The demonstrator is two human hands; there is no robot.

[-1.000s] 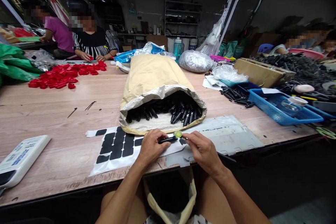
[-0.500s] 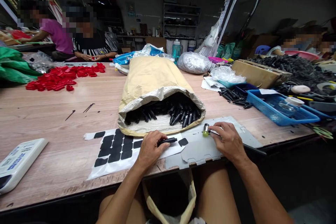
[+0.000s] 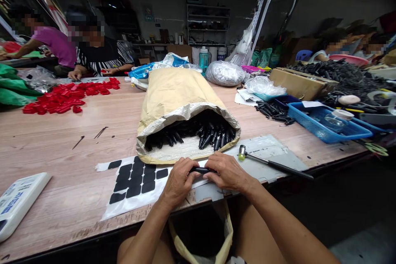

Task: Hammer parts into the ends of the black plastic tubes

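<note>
A slim black pen-shaped piece (image 3: 201, 169) lies level between my two hands, above the front edge of the table. My left hand (image 3: 178, 181) is closed around its left end, while my right hand (image 3: 227, 172) pinches the right end. A small hammer (image 3: 269, 162) with a yellowish face and black handle rests on the grey board (image 3: 269, 143), to the right of my right hand. Just beyond my hands is the open mouth of a tan sack (image 3: 182, 90), with many similar black pieces (image 3: 216, 134) inside. A white sheet with black rounded squares (image 3: 136, 179) lies by my left hand.
A white device (image 3: 24, 202) sits at the left front, with red parts (image 3: 62, 97) behind it. Blue baskets (image 3: 328, 126), a cardboard box (image 3: 301, 82) and heaped black parts (image 3: 337, 76) crowd the right. Co-workers (image 3: 99, 51) sit across the table.
My right hand has let go of the hammer, which now lies on the grey board. It has moved left to grip the black piece beside my left hand.
</note>
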